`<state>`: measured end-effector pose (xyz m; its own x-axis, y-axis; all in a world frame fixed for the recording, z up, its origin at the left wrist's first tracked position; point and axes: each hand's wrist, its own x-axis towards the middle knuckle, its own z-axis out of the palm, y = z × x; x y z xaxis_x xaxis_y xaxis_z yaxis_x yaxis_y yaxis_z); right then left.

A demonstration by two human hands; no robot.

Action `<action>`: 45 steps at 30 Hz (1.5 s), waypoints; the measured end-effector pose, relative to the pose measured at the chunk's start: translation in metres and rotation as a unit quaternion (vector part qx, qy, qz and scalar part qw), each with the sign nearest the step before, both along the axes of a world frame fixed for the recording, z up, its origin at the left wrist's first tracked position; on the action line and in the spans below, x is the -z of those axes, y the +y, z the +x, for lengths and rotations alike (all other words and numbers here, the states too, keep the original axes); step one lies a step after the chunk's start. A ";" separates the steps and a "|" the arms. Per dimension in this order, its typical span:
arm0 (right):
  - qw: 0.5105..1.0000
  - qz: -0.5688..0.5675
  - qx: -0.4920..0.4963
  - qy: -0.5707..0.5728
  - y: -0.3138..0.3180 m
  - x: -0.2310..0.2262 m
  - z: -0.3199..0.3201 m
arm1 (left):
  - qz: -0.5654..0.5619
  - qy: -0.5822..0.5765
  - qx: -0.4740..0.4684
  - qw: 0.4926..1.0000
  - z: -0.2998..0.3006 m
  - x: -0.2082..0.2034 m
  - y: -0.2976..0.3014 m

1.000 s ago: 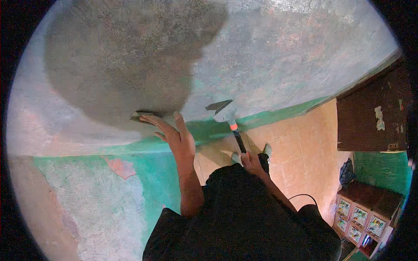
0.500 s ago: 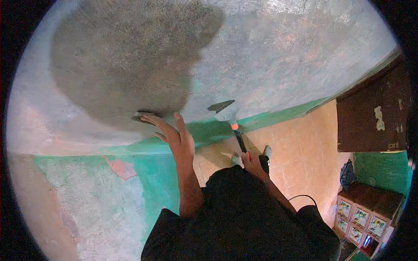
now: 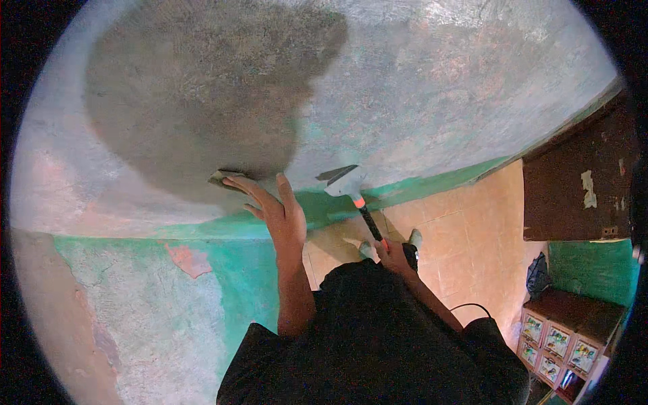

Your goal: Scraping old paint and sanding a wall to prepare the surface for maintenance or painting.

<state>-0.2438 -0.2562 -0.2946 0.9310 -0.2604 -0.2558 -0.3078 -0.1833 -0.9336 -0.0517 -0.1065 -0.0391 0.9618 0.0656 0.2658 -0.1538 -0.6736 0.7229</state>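
My left hand (image 3: 280, 219) is held up to the wall with its fingers stretched out and its thumb apart. Under the fingertips lies a small, flat grey-brown piece of what looks like sandpaper (image 3: 219, 177), at the lower edge of a large dark damp-looking patch (image 3: 209, 94). A scraper (image 3: 345, 182) is in my right hand (image 3: 397, 258), whose fingers wrap its black handle with orange bands. Its pale grey head and dark blade point up toward the wall; whether the blade touches the surface I cannot tell.
The wall (image 3: 432, 94) is rough grey-white above a green band. Worn green paint (image 3: 246, 277) covers the lower left. Tan floor tiles (image 3: 459, 236) lie below. At the right are a brown panel (image 3: 574, 182) with torn marks, a dark bag (image 3: 538, 273) and a small drawer cabinet (image 3: 574, 307).
The scraper head has swung a little left and down. My left hand has shifted slightly right with the sandpaper, of which more shows now. The whole view has moved slightly.
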 end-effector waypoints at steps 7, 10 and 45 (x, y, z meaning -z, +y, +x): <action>0.992 -0.100 0.015 -0.079 0.000 0.028 -0.003 | 0.006 0.004 0.002 1.000 0.003 0.002 0.002; 0.996 -0.065 0.003 -0.063 0.000 0.042 -0.008 | 0.020 0.009 0.003 1.000 0.003 0.005 0.001; 0.960 -0.160 0.172 -0.151 -0.052 -0.062 0.020 | 0.141 -0.146 0.128 0.971 -0.017 0.149 -0.092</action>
<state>-0.2235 -0.3083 -0.2329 0.7956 -0.5854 0.1560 -0.1254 -0.4111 -0.9029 -0.0683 -0.1985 -0.1882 0.8180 -0.2797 0.5027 -0.5126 -0.7510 0.4162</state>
